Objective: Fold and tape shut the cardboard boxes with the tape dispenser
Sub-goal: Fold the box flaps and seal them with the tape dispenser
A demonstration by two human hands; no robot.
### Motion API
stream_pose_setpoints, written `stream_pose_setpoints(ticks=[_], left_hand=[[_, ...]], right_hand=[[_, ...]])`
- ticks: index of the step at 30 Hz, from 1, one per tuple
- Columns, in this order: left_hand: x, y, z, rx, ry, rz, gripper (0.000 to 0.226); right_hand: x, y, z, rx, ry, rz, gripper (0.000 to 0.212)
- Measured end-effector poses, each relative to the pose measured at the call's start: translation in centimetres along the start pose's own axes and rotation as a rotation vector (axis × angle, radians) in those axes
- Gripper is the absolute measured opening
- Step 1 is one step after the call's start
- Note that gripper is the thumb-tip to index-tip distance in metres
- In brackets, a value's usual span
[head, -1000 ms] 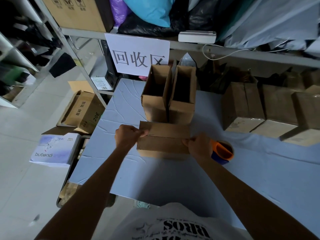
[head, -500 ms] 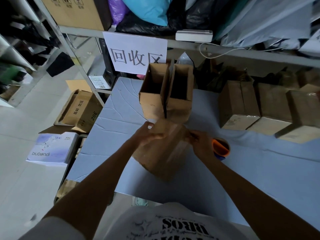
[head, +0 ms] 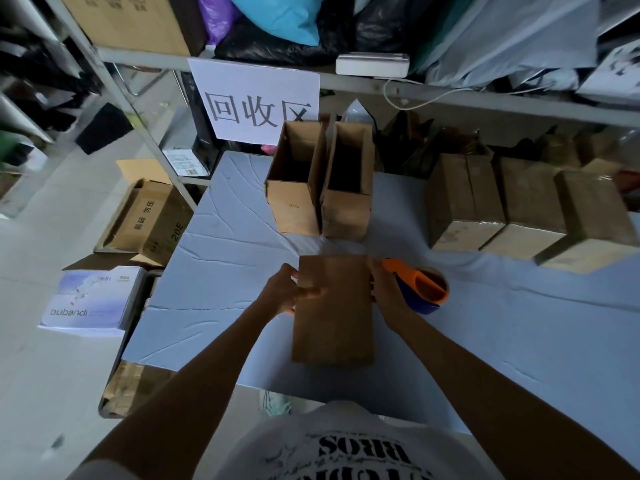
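A small brown cardboard box [head: 332, 317] lies lengthwise on the blue-covered table [head: 502, 341], its long side running toward me. My left hand [head: 285, 294] grips its left edge, thumb laid over the top face. My right hand [head: 388, 292] holds the box's right edge near the far end. An orange and blue tape dispenser [head: 424, 289] sits on the table just right of my right hand, not held.
Two open upright boxes [head: 320, 188] stand behind the held box. Three closed boxes [head: 526, 209] line the back right. A shelf frame with a paper sign [head: 256, 102] runs along the back. More cartons [head: 149, 223] and a white box [head: 90, 303] sit on the floor at left.
The box has been turned from lying crosswise, through a tilted lift, to lying lengthwise on the table. Both hands moved with it; the tape dispenser stayed put.
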State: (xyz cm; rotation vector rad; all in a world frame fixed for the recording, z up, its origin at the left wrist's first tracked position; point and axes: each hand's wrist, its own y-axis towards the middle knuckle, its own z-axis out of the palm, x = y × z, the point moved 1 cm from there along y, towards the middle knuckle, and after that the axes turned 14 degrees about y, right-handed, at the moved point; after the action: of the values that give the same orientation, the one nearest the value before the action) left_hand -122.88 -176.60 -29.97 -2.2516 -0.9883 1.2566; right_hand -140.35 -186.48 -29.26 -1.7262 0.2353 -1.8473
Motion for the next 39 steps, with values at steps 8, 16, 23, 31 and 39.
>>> stream_pose_setpoints(ticks=[8,16,23,31,39], left_hand=[[-0.7,0.2,0.7,-0.06,0.168,-0.039,0.087],[-4.6,-1.7,4.0,-0.477,0.193,0.17,0.086],[-6.0,-3.1,8.2,-0.339,0.62,0.029,0.11],[-6.9,-2.6,8.8,-0.316,0.656,0.013,0.107],[-5.6,-2.6,8.6,-0.374,0.686,0.026,0.1]], right_hand=[[-0.9,0.4,-2.2,0.18,-0.184,0.093,0.065],[-1.5,1.0,-2.7,0.132,-0.219,0.115,0.047],[-0.6,1.6,-6.0,-0.224,-0.454,-0.141,0.028],[-2.2,4.5,-8.3,-0.129,-1.077,0.072,0.079],[-4.1,5.8,-8.2,-0.272,-1.102,-0.023,0.056]])
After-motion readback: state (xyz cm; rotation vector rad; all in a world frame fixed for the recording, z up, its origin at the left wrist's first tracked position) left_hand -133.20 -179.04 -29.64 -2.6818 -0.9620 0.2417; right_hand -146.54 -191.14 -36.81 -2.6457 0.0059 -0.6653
